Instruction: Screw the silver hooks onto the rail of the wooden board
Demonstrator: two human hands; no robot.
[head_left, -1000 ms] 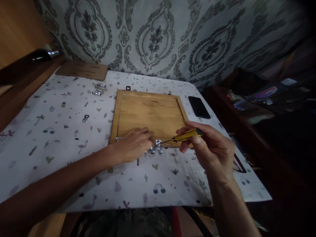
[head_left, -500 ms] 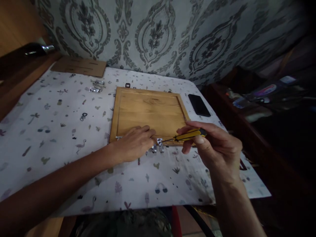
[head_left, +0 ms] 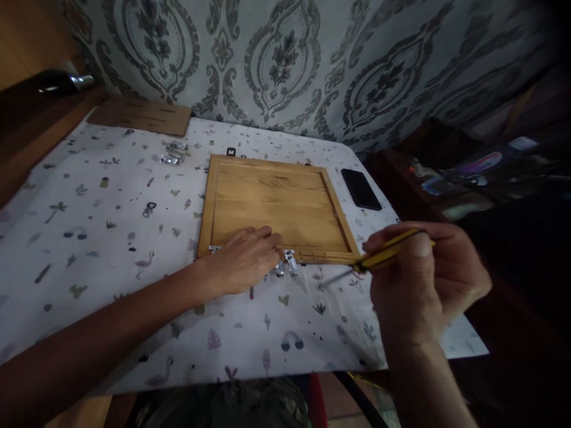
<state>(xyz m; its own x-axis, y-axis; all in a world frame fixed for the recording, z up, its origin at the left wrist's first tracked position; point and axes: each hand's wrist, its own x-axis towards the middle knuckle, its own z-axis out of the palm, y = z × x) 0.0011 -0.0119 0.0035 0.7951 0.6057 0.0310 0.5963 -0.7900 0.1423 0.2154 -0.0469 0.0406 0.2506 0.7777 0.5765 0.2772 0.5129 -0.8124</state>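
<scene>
Screwdriver (head_left: 390,251), yellow and black, is clamped between the thumb and fingers of the right hand (head_left: 422,276). Its shaft points left and nearer, with the tip over the cloth just nearer than the framed wooden panel (head_left: 276,196), apart from the metal fittings (head_left: 291,263); whether it touches the cloth, I cannot tell. The left hand (head_left: 247,258) lies across the panel's near edge, fingers together and curled; what they may grip underneath is hidden. Two fittings project past that edge, just right of this hand, and a metal plate (head_left: 215,248) shows at the panel's near left corner.

The panel lies flat in the middle of the cloth-covered counter (head_left: 169,339). Beyond its right side rests a black phone (head_left: 361,189). Toward the far left are a small cluster of shiny metal pieces (head_left: 173,153) and a flat piece of cardboard (head_left: 143,116). A plastic bottle (head_left: 482,165) lies farther right, off the counter.
</scene>
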